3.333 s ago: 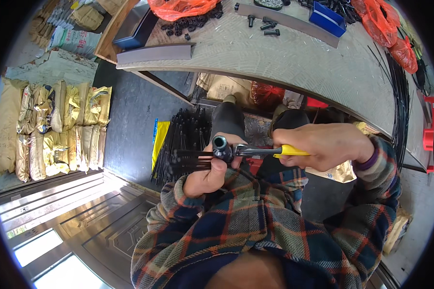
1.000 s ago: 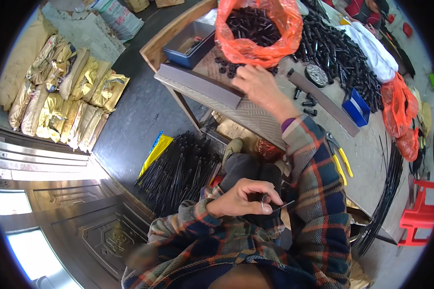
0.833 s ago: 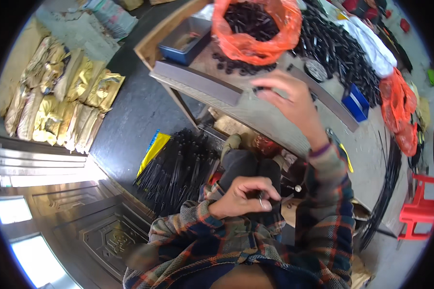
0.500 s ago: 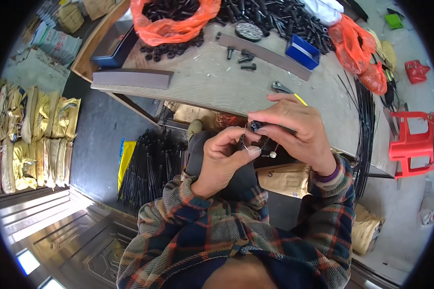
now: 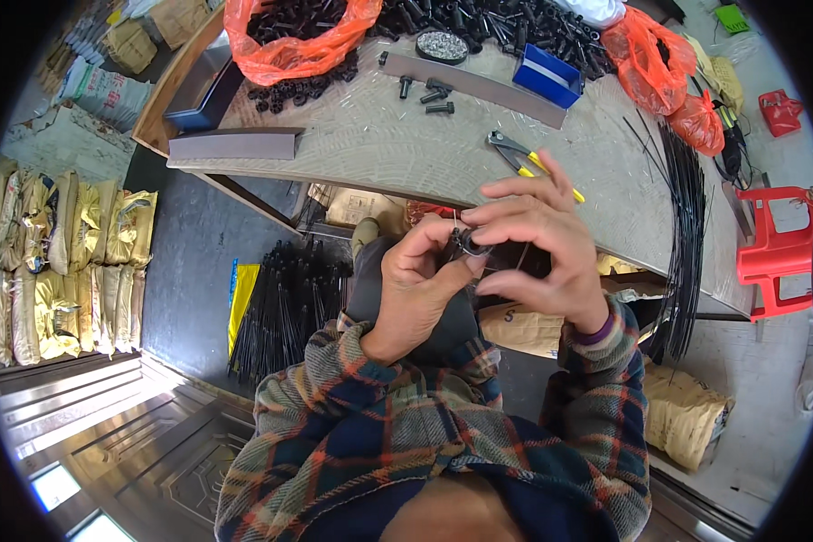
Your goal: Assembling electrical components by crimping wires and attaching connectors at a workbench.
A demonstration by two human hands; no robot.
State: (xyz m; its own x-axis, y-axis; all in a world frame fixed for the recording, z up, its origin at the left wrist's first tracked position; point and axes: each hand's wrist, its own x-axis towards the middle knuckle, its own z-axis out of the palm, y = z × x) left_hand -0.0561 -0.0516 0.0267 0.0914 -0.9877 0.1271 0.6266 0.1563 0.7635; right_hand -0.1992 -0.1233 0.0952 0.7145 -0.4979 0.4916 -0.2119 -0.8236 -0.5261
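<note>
Your left hand (image 5: 420, 287) has a small black part (image 5: 466, 241) pinched between thumb and forefinger, held over your lap, just off the near edge of the surface (image 5: 379, 144). Your right hand (image 5: 544, 251) is spread, thumb well apart from the fingers, which curve in toward the part from the right. Can't tell whether those fingertips touch it. A thin strand sticks up beside the part; too fine to say what it is.

Cutters with yellow handles (image 5: 509, 155) lie on the surface just beyond your right hand, handles partly behind your fingers. Farther back, a few loose black bolts (image 5: 439, 107) sit in front of a long grey bar (image 5: 488, 92). Behind the bar: round dish of speckled granules (image 5: 442, 46); blue box (image 5: 548, 78) at its right end. Orange bag (image 5: 303, 61), open, is at back left with black pieces inside, and small black rings (image 5: 303, 88) lie at its near side. Bundle of black rods (image 5: 682, 221) hangs over the surface's right edge; more rods (image 5: 285, 312) on the floor, left of your legs.
</note>
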